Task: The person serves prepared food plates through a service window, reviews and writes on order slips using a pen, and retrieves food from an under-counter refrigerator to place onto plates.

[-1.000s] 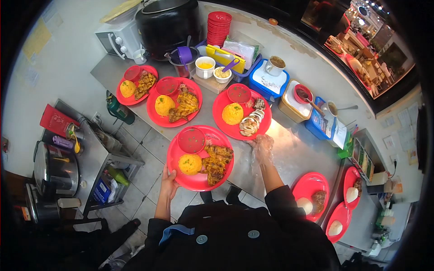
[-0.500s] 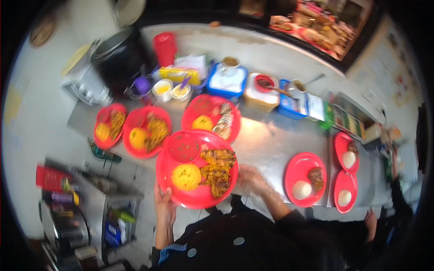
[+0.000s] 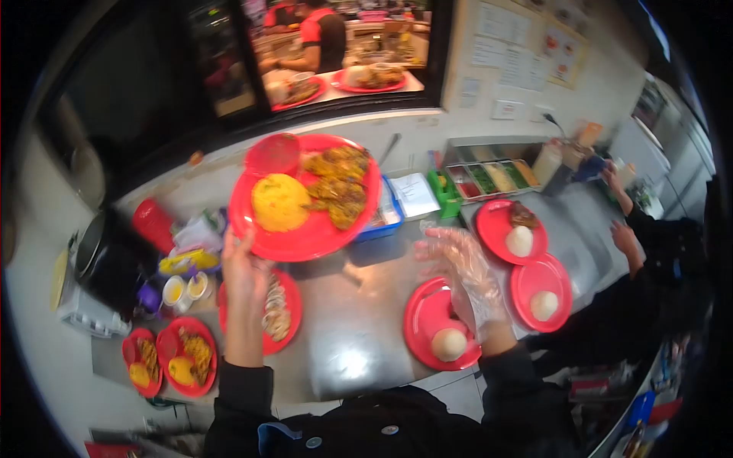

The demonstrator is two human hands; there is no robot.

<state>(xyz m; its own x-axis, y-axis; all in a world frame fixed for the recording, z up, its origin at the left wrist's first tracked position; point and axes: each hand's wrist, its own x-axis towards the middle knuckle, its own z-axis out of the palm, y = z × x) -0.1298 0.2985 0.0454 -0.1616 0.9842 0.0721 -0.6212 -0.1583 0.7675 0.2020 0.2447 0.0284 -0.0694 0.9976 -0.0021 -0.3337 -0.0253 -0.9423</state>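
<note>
My left hand (image 3: pixel 243 267) grips the near left edge of a red plate (image 3: pixel 305 246), held up above the counter. On that plate are yellow rice (image 3: pixel 279 203), grilled meat (image 3: pixel 340 185) and a small red bowl (image 3: pixel 272 155). My right hand (image 3: pixel 454 263), in a clear plastic glove, has its fingers spread and holds nothing. It hovers over a red plate (image 3: pixel 418 324) with a white rice mound (image 3: pixel 449 345), hiding part of it. Below my left hand, another red plate (image 3: pixel 291 336) carries pale sliced pieces (image 3: pixel 276 309).
Two filled red plates (image 3: pixel 192 385) stand at the left; two with white rice (image 3: pixel 543 305) overlap at the right. A serving window (image 3: pixel 343 114) opens ahead, with plates on its sill. A topping tray (image 3: pixel 492 177) stands at the back. A co-worker's hands (image 3: pixel 622 240) are far right.
The view has turned right. My left hand has raised the plate forward toward the window. My right hand has moved away from that plate, rightward, and its fingers now show spread.
</note>
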